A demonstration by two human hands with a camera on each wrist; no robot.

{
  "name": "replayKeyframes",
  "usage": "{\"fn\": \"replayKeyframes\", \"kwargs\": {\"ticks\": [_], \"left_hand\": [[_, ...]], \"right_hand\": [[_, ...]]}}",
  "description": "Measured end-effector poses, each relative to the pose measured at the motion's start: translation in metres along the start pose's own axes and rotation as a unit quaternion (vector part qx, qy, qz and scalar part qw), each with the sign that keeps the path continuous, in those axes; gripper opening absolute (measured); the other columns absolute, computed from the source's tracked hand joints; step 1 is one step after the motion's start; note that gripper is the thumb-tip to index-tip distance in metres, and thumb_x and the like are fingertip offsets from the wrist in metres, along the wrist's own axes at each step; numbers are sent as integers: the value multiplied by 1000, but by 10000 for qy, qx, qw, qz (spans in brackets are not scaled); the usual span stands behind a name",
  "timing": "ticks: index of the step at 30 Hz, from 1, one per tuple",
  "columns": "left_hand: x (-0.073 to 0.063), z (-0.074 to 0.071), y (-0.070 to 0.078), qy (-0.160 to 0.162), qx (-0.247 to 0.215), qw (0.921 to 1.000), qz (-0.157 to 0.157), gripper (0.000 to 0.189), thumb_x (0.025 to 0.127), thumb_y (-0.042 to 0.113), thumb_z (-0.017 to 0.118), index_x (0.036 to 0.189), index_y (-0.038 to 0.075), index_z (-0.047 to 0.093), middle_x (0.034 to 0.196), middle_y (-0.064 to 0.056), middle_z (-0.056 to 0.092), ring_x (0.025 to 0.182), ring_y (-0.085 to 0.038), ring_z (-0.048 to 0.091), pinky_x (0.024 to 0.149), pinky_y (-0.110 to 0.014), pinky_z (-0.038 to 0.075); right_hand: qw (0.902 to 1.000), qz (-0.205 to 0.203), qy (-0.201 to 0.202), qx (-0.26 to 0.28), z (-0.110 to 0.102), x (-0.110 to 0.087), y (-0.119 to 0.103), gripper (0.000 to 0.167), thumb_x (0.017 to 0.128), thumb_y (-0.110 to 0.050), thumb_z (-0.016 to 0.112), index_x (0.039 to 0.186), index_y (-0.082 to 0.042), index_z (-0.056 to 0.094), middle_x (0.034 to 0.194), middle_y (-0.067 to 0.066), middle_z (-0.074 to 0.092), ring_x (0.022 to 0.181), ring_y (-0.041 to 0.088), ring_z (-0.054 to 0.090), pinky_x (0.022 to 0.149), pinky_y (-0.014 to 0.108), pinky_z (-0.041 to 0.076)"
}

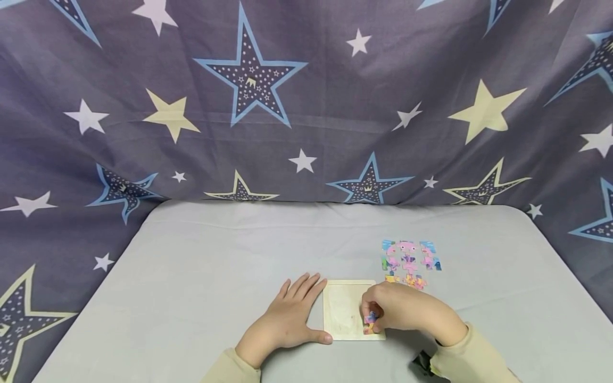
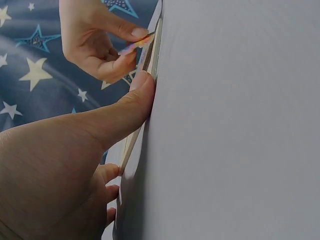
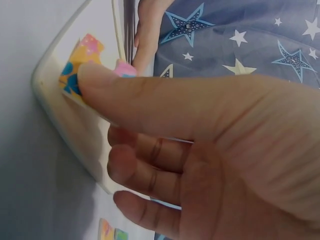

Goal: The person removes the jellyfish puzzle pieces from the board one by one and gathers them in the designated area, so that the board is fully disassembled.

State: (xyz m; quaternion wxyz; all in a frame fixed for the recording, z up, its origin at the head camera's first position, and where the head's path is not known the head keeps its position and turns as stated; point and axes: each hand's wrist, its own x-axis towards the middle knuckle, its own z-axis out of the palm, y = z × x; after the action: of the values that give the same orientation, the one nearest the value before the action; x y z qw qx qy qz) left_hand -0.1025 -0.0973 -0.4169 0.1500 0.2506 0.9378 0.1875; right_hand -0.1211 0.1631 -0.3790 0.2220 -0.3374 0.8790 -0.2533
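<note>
A shallow pale wooden puzzle tray [image 1: 342, 306] lies on the grey-covered table. My left hand [image 1: 294, 322] rests along its left side, fingers spread and fairly straight, with the thumb at the near left corner. Over the tray's near right corner, my right hand [image 1: 404, 308] pinches a colourful jigsaw piece [image 3: 89, 50] between thumb and fingers. Orange, pink and blue print shows on the piece, and the thumb covers part of it. In the left wrist view the piece [image 2: 136, 46] is tilted, close over the tray edge.
Several more jigsaw pieces [image 1: 408, 260], with pink, blue and orange print, lie in rows beyond the right hand. A small black object [image 1: 422, 363] is beside the right sleeve. A star-patterned curtain [image 1: 306, 106] hangs behind the table.
</note>
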Motion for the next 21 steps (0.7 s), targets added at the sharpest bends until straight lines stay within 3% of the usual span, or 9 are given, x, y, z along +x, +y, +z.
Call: {"fn": "replayKeyframes", "kwargs": {"ticks": [7, 21], "left_hand": [[0, 0, 1, -1, -13, 10000, -10, 110, 73, 69, 72, 157, 12, 27, 163, -7, 23, 150, -31, 16, 118, -59, 12], [0, -2, 2, -23, -90, 10000, 30, 109, 75, 65, 73, 157, 11, 27, 162, -9, 23, 150, -31, 15, 118, -60, 10]], "right_hand": [[9999, -127, 75, -7, -8, -4, 2, 27, 77, -8, 83, 70, -23, 62, 68, -16, 50, 63, 0, 43, 58, 21, 41], [9986, 68, 526, -84, -35, -20, 15, 22, 80, -11, 81, 73, -22, 63, 68, -17, 53, 62, 0, 46, 57, 22, 44]]}}
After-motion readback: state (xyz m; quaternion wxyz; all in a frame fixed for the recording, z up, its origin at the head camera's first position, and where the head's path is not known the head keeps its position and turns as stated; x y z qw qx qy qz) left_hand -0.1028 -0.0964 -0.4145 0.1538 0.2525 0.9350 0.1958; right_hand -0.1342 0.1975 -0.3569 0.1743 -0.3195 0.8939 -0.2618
